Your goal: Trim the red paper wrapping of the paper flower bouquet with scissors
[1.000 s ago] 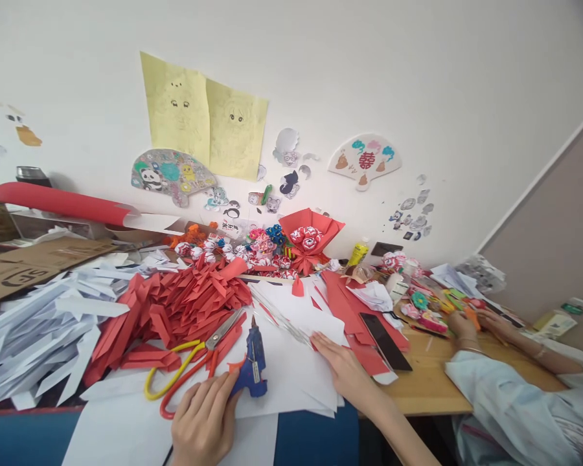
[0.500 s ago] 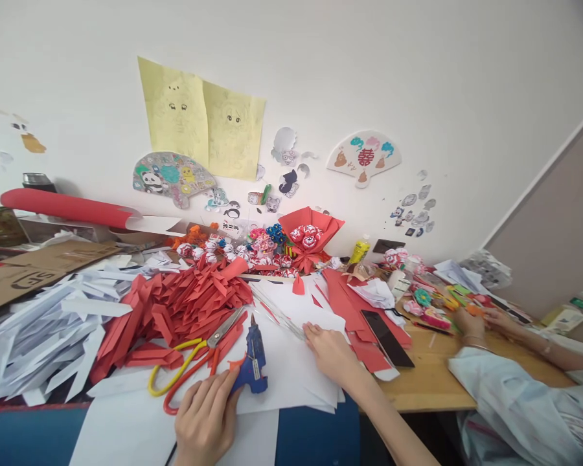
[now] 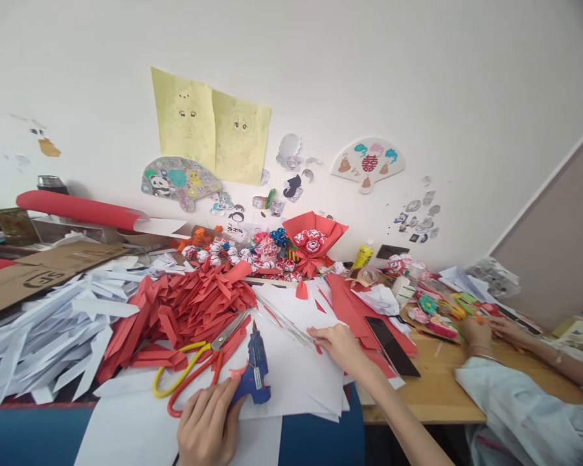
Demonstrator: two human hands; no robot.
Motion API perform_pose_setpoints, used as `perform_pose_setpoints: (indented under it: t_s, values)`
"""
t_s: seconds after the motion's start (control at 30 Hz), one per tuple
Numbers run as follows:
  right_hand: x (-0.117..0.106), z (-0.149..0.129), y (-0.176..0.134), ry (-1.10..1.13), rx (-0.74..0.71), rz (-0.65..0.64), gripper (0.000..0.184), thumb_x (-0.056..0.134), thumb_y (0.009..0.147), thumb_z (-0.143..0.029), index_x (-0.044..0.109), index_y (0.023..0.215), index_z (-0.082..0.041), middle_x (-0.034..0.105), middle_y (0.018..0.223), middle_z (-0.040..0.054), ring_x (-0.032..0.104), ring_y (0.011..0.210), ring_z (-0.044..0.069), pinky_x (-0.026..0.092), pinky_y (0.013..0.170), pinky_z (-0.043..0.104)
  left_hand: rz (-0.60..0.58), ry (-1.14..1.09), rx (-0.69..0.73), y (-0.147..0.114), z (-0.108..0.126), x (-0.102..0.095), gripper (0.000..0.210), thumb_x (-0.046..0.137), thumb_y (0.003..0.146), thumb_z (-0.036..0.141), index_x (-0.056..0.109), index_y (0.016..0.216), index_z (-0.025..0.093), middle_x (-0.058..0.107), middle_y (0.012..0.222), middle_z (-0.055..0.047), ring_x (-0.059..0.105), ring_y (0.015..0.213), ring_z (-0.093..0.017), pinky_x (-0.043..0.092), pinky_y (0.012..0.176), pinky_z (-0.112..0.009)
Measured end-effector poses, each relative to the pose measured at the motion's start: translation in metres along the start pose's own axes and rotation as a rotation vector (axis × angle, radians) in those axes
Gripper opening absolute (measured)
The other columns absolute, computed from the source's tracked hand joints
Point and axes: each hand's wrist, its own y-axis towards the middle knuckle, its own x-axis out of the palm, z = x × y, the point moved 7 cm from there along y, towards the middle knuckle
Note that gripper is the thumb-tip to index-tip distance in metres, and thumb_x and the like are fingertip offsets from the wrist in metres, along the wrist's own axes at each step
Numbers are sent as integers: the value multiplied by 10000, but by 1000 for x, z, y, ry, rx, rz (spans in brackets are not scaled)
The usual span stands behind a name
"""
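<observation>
My left hand is closed round the handle of a blue hot glue gun, whose nozzle points away from me over white paper. At the near ends of several thin silvery wires, the fingers of my right hand are closed together on the wire ends. A small red scrap shows just under those fingers. Beside the glue gun lie scissors with one yellow and one red handle. White paper sheets lie beneath the wires and the gun.
Piles of red paper strips and white paper strips fill the left side. A red paper bouquet stands against the wall. Right of my right hand lies a black phone. Another person's hands work among colourful pieces at the far right.
My right hand's fingers have drawn together at the wire ends, and the red scrap now shows beneath them. My left hand stays on the glue gun. The view has shifted slightly.
</observation>
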Motion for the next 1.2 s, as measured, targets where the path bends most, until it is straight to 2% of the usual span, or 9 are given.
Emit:
perform_pose_setpoints:
  t_s: [0.1,0.23,0.37,0.47,0.6,0.83,1.03,1.2]
  values:
    - [-1,0,0,-34,-36,-31,388,462,896,-219,673,1207,-315,746,1044,81,679,901,240,430,791,286,-3,-8,-12,-1,-1,0,330,668,816,88,636,1142,126,734,896,-94,638,787,-205,438,780,-342]
    - [-2,2,1,-86,-46,-64,538,481,791,-120,630,1267,-320,734,922,108,654,869,256,412,702,274,-5,-10,-15,-2,-1,1,324,665,817,83,635,1137,124,732,897,-98,632,789,-205,439,778,-344]
    - [-2,2,2,-87,-46,-48,613,456,721,-69,637,1263,-292,715,910,123,648,875,264,413,681,276,-14,-8,-11,-1,-1,2,308,667,817,86,638,1122,117,731,895,-102,631,791,-206,440,778,-348]
    - [-3,4,4,-31,-54,-25,612,433,687,-42,682,1197,-269,740,939,102,669,870,242,441,729,281,-11,-3,-16,-1,-1,1,307,664,824,92,637,1128,121,731,898,-100,628,797,-206,437,776,-346]
    - [-5,10,8,112,-93,-20,522,461,740,-92,694,1179,-252,731,1113,47,682,988,206,480,849,266,-7,-4,-5,-2,-1,1,288,656,837,102,640,1124,114,729,898,-98,620,795,-200,433,781,-342]
    - [-7,18,12,277,-144,1,375,498,815,-169,735,1094,-247,737,1088,22,706,947,208,535,826,293,-2,-1,25,-1,-1,2,267,652,840,98,646,1107,85,724,890,-107,608,795,-194,428,773,-338]
    - [-5,24,10,295,-128,32,335,489,883,-260,721,1120,-214,741,1072,45,708,954,206,544,825,294,-1,5,39,-2,-1,3,265,660,835,97,652,1100,79,725,896,-106,610,792,-184,428,769,-331]
    - [-1,18,4,153,-106,54,358,439,912,-226,708,1148,-244,725,1122,58,688,997,226,507,881,327,0,8,43,-4,-2,3,275,669,832,104,654,1107,95,731,899,-98,615,801,-184,430,774,-330]
